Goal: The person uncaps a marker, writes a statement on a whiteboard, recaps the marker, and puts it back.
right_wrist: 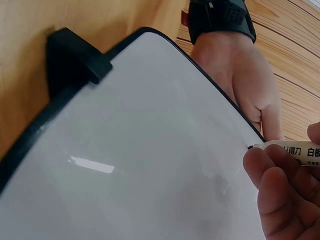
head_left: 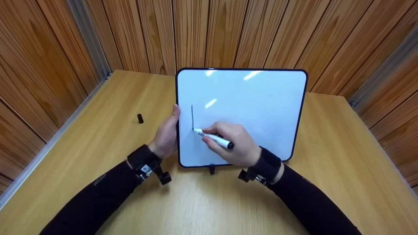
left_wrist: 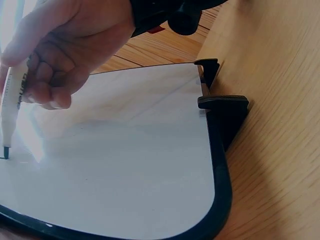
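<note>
A whiteboard with a black frame leans back on the table. My left hand grips its left edge, thumb along the frame and the other fingers hidden behind the board. In my right hand a white whiteboard marker is pinched between thumb and fingers. Its black tip is at the board's surface in the left wrist view. Up from the tip runs a thin, nearly vertical black line, near the board's left side. Left of the board, the small black marker cap lies on the table.
Black stand feet hold the board's lower edge on the wooden table. Wood-panelled walls rise behind the table and at both sides. Light glares off the board's upper part. Each wrist wears a black strap with a small camera.
</note>
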Motion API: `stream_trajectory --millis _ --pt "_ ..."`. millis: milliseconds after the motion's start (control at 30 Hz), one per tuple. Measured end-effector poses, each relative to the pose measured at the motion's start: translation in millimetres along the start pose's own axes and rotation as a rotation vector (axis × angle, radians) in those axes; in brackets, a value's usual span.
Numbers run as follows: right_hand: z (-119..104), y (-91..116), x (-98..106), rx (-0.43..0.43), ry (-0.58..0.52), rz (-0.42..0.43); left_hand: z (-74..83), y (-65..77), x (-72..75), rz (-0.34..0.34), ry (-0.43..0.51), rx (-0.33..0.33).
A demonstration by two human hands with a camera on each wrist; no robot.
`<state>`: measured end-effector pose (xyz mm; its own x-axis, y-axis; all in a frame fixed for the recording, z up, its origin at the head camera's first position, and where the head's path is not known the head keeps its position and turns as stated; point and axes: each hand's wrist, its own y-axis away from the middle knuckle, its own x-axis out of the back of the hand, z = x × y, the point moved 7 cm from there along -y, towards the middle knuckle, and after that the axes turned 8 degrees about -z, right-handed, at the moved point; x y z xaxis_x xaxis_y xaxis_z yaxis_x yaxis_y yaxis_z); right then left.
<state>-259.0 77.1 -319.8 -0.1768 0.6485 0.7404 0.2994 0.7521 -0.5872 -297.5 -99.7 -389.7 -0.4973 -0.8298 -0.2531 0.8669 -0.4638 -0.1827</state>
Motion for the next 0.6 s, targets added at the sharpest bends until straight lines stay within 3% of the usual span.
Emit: stream_trajectory --millis 167,467,600 --pt "-2 6 -6 0.015 -0.013 -0.028 0.6 -0.4 -0.6 -0.007 0.028 -0.021" --pt "-8 14 -15 0.052 0.018 -0.049 0.6 0.8 1.5 0.039 -0.016 -0.03" --pt "-9 14 -12 0.069 0.03 -0.026 0.9 0.7 1.2 0.021 -0.009 -0.031"
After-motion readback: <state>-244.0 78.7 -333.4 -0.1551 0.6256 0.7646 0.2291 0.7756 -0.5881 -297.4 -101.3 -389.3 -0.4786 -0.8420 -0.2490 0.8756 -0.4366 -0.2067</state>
